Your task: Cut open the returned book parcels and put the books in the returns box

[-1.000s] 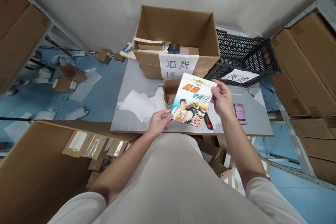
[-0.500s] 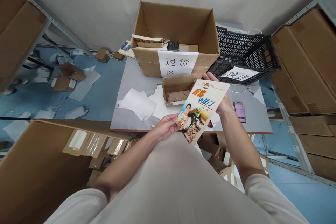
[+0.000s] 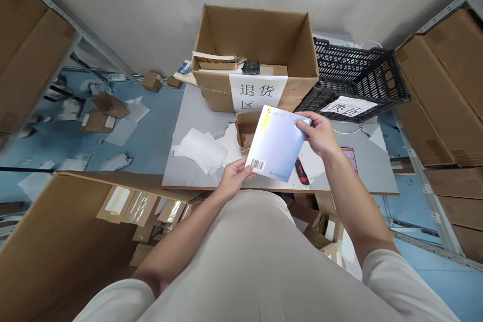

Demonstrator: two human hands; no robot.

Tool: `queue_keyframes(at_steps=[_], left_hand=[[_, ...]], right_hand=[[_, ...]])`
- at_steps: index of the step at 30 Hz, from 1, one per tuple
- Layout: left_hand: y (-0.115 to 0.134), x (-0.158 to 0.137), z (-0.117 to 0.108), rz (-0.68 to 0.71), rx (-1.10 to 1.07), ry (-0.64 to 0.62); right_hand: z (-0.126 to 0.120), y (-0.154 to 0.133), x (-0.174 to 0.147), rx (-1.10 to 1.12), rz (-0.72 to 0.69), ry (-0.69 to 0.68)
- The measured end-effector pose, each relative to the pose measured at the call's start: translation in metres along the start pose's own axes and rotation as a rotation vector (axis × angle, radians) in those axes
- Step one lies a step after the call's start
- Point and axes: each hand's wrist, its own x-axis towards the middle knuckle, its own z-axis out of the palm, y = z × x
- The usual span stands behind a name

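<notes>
A thin book (image 3: 278, 143) is held up over the table's front part, its pale blue back cover with a barcode facing me. My left hand (image 3: 234, 177) pinches its lower left corner. At the upper right corner, my right hand (image 3: 319, 133) grips it with the thumb on the cover. Behind the book, and partly hidden by it, sits a small open cardboard box (image 3: 245, 128). A red and black utility knife (image 3: 301, 171) lies on the table just right of the book.
A large carton (image 3: 215, 91) with books inside stands at the back, a black plastic crate (image 3: 358, 88) beside it. White wrapping (image 3: 204, 151) lies left on the table (image 3: 184, 110); a phone (image 3: 350, 158) lies right. A big box (image 3: 75, 241) of parcels stands lower left.
The book has been turned over, from its colourful front cover to its plain back cover. My right hand now grips its upper right corner, and the utility knife shows more fully.
</notes>
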Motion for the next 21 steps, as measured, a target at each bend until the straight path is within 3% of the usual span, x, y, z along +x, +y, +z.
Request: queue_keyframes(at_steps=[7, 11, 14, 18, 21], left_hand=[[-0.007, -0.001, 0.003, -0.006, -0.058, 0.001], [0.001, -0.002, 0.006, -0.031, -0.135, -0.023], [0.008, -0.003, 0.014, -0.132, -0.284, -0.120], [0.009, 0.000, 0.028, -0.328, -0.449, -0.279], [0.003, 0.005, 0.033, -0.424, -0.480, -0.345]], right_hand=[[-0.001, 0.006, 0.000, -0.010, 0.036, -0.017], [-0.008, 0.001, -0.008, 0.061, -0.007, -0.123], [-0.006, -0.005, -0.013, 0.100, -0.091, -0.240], [0.007, -0.008, -0.008, 0.028, -0.225, -0.252], [0.015, -0.007, 0.000, 0.056, -0.156, -0.292]])
